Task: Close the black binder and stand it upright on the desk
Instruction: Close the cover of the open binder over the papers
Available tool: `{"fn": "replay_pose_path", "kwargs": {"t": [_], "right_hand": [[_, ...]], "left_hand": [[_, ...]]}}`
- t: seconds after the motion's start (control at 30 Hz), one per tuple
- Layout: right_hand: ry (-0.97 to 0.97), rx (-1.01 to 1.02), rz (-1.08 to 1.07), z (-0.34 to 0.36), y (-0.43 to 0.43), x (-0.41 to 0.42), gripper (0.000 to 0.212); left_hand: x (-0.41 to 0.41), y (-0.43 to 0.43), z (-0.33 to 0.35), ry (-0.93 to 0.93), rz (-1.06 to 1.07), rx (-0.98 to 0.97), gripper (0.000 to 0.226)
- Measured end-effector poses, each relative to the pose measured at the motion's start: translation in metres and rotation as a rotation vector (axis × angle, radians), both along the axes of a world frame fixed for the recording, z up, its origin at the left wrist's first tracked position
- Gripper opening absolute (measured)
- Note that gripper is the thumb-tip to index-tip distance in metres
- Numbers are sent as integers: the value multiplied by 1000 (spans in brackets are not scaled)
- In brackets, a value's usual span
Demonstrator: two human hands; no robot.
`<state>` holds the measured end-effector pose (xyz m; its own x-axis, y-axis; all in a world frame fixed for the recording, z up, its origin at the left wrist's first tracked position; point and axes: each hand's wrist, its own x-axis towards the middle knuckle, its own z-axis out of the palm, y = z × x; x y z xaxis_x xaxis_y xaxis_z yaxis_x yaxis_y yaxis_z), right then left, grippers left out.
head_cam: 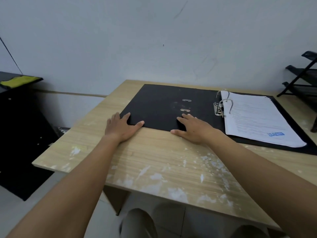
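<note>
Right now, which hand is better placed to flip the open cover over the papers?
Left, probably. The left hand lies at the outer corner of the black binder cover, farthest from the rings. The right hand rests flat on the cover, nearer them.

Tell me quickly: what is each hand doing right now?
Left hand: open, flat at the near-left corner of the black binder, gripping nothing.
Right hand: open, flat on the binder's near edge, gripping nothing.
</note>
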<state>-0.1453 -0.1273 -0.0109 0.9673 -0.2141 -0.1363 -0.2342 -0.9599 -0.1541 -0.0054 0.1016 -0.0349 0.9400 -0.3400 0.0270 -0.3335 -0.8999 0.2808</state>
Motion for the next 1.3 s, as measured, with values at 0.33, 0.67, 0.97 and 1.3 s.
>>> {"fn": "replay_pose_path", "kwargs": {"t": [0.33, 0.67, 0.97, 1.3], "right_hand": [[21, -50, -19, 2, -3, 4, 88], [-7, -95, -6, 0, 5, 6, 93], [-70, -234, 37, -5, 28, 22, 61], [-104, -189, -6, -9, 28, 16, 57]], "left_hand": [[8, -10, 8, 133, 94, -412, 92], [16, -16, 21, 14, 190, -659, 76], [9, -19, 54, -110, 202, -908, 66], [-19, -42, 54, 267, 522, -1558, 89]]}}
